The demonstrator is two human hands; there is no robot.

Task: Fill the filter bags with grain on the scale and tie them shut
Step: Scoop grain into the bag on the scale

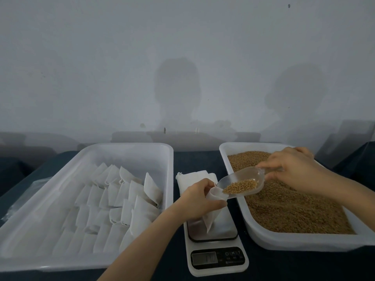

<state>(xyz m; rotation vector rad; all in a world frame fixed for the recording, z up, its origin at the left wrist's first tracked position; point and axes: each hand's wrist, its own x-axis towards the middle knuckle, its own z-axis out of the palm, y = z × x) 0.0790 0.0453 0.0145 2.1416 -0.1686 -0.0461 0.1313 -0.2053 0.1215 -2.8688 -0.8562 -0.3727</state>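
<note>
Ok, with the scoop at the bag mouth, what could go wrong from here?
The scoop in the right hand looks wider than the filter bag mouth that the left hand holds open, so grain could spill onto the scale. That hand seems to carry the bag, so the reading might be off.

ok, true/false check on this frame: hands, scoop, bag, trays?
1. The right hand holds a scoop carrying grain. True.
2. The left hand holds a filter bag over the scale. True.
3. The bulk grain is stored left of the scale. False: the grain tray is on its right; the left tray holds bags.
4. The scoop is opaque metal. False: it is clear plastic.
</note>
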